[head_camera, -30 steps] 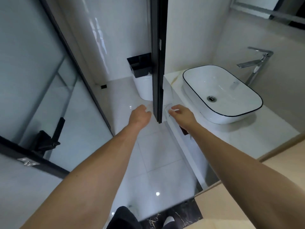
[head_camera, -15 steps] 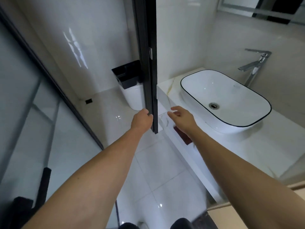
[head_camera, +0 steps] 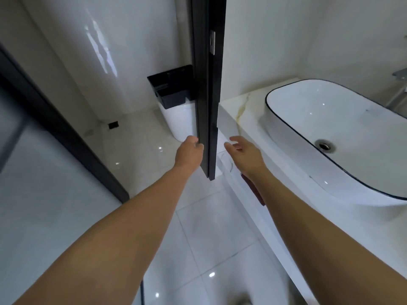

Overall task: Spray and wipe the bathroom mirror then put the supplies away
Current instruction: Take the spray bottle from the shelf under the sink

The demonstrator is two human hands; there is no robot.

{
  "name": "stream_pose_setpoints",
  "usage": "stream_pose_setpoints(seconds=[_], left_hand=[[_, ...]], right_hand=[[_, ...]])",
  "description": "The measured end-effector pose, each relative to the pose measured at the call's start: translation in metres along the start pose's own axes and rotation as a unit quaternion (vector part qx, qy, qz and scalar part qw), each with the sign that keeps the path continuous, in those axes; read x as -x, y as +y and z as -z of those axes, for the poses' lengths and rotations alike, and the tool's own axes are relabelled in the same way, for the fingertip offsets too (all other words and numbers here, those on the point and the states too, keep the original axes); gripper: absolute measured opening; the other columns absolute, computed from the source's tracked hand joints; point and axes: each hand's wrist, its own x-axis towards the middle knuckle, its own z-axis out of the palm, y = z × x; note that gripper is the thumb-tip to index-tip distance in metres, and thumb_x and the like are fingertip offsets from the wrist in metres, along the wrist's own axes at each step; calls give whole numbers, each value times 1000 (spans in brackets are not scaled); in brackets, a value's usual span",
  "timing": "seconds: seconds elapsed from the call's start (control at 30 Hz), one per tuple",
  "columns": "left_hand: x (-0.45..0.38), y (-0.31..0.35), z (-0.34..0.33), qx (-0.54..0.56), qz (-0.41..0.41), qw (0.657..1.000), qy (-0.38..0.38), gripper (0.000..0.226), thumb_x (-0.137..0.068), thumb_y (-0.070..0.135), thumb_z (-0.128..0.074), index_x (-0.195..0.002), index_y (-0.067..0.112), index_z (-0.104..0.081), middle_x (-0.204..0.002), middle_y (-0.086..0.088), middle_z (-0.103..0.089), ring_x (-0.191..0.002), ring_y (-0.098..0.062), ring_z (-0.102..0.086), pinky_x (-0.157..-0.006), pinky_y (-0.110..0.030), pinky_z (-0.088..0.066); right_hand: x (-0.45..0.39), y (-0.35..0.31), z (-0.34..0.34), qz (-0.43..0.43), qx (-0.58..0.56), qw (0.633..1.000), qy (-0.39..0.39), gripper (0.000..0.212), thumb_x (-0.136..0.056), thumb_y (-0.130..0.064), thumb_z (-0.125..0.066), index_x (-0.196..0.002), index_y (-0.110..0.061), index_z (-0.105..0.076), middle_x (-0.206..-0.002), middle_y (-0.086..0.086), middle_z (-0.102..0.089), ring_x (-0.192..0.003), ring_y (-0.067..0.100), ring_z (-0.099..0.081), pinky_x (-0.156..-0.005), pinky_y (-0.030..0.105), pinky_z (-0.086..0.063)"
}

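Both arms reach forward and down toward the edge of a black door [head_camera: 208, 89] that stands on end between them. The left hand [head_camera: 189, 154] is at the door's left side, fingers curled round its edge, gripping it near the bottom. The right hand [head_camera: 244, 154] is just to the right of the door, apart from it, fingers loosely spread and holding nothing, hovering in front of the white vanity [head_camera: 233, 124]. Whether it touches the vanity front I cannot tell.

A white oval sink [head_camera: 343, 137] with a thin dark rim sits on the counter to the right, its drain [head_camera: 325, 145] in the middle. At the far right edge a bit of a chrome tap [head_camera: 399, 73] shows. A dark reddish thing [head_camera: 253, 188] sits under the counter edge, partly behind the right forearm; too hidden to name.

Behind the door a black bin [head_camera: 171, 89] rests on top of a white toilet [head_camera: 180, 122]. The floor [head_camera: 209, 238] is glossy white tile. To the left runs a glass panel [head_camera: 44, 194] in a dark frame.

The mirror, spray and cloth are out of sight from here
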Motion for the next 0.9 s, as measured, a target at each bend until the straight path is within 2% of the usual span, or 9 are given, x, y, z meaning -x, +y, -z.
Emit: stream_pose_setpoints(seconds=[0.07, 0.13, 0.43, 0.57, 0.67, 0.8, 0.9], left_hand=[[-21, -26, -24, 18, -6, 1000, 16, 34, -99, 21, -46, -132, 14, -52, -127, -9, -59, -109, -29, -57, -96, -41, -50], [-40, -56, -49, 22, -17, 999, 27, 32, -100, 20, -46, -131, 12, -52, -124, -9, -57, -110, -31, -57, -96, -44, -50], [-120, -193, -174, 57, -77, 994, 49, 35, -101, 18, -45, -135, 15, -52, -137, -5, -54, -121, -26, -54, -95, -33, -44], [-137, -234, -230, 61, -112, 992, 11, 36, -100, 16, -44, -135, 16, -50, -138, -7, -53, -121, -28, -54, -101, -39, -47], [-137, -251, -269, 30, -140, 989, -26, 37, -100, 14, -42, -136, 16, -50, -138, -7, -51, -122, -28, -53, -95, -32, -44], [-125, -255, -311, 16, -173, 982, -73, 39, -99, 14, -41, -137, 15, -49, -140, -6, -50, -121, -31, -53, -103, -39, -44], [-110, -242, -343, 21, -192, 976, -103, 38, -100, 13, -41, -136, 14, -51, -141, -6, -51, -123, -30, -52, -103, -35, -42]], right_hand=[[-17, 26, -28, 6, 10, 1000, -5, 46, -100, -49, -50, -138, -24, -53, -134, 4, -62, -122, 23, -59, -96, 31, -45], [-32, 55, -57, 14, 24, 1000, -11, 48, -100, -48, -50, -140, -22, -52, -136, 5, -62, -125, 23, -57, -101, 33, -45], [-80, 200, -161, 39, 34, 998, 46, 49, -99, -48, -52, -139, -21, -53, -135, 3, -62, -123, 21, -58, -91, 28, -41], [-77, 256, -187, 33, 39, 996, 79, 45, -99, -44, -52, -138, -19, -54, -132, 5, -63, -120, 21, -59, -91, 29, -42], [-69, 295, -195, 0, 34, 994, 102, 43, -100, -43, -52, -137, -20, -55, -131, 5, -64, -119, 23, -60, -94, 31, -43], [-48, 334, -187, -49, 19, 988, 148, 39, -101, -36, -51, -136, -20, -57, -129, 7, -65, -116, 24, -61, -95, 30, -44], [-24, 365, -171, -83, 42, 977, 191, 31, -102, -27, -48, -128, -17, -61, -125, 10, -66, -113, 27, -62, -96, 34, -48]])
